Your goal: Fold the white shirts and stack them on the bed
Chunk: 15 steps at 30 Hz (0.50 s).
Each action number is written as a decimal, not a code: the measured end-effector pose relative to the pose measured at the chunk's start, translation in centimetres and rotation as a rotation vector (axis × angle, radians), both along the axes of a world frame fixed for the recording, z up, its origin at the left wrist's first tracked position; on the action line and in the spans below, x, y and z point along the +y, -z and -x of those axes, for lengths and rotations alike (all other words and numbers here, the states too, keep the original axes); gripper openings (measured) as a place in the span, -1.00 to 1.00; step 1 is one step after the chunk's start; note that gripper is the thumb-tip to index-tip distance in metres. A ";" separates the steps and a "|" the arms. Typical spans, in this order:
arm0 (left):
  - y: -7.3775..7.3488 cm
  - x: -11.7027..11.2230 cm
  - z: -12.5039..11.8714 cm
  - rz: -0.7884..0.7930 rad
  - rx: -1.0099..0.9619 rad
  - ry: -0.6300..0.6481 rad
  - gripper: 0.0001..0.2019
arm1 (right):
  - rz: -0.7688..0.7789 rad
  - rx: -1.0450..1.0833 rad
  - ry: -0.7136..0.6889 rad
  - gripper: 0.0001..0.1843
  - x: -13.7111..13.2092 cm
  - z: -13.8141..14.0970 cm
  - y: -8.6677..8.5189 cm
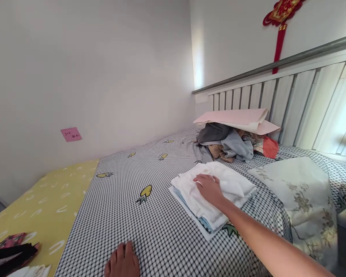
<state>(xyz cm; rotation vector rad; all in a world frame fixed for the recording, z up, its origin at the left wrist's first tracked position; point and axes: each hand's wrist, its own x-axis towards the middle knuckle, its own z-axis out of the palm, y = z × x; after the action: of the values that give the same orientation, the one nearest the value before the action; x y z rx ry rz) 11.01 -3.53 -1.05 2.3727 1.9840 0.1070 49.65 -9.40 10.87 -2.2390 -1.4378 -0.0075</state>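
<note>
The right hand [210,188], loose and gripping nothing, should softly pat the white cloths [232,181] flat; the left hand [122,261] looks loose, empty.

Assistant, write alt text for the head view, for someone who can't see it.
A person's right hand rests on a folded stack of mostly white cloth on a black-and-white checked cover. The left hand touches the cover nearby. Beyond the stack, rumpled fabrics lie beneath a pink sheet.
</note>
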 end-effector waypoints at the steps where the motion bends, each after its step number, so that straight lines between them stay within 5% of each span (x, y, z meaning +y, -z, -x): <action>1: 0.0 -0.3 -0.2 -0.030 0.005 0.008 -0.47 | -0.019 -0.008 0.012 -0.51 0.3 0.3 -0.5; 7: -0.4 -1.5 -0.8 -0.122 0.029 -0.013 -0.51 | -0.003 0.014 -0.089 -0.62 3.5 3.1 -1.6; 15: -1.4 -2.2 -1.3 -0.071 0.019 -0.020 -0.47 | -0.022 0.289 0.156 -0.87 3.9 -0.1 0.1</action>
<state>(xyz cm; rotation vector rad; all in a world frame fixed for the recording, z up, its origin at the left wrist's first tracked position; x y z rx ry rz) 12.30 -5.77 0.32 2.4054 2.0461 0.1593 49.71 -5.50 10.76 -2.2213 -1.1046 0.2383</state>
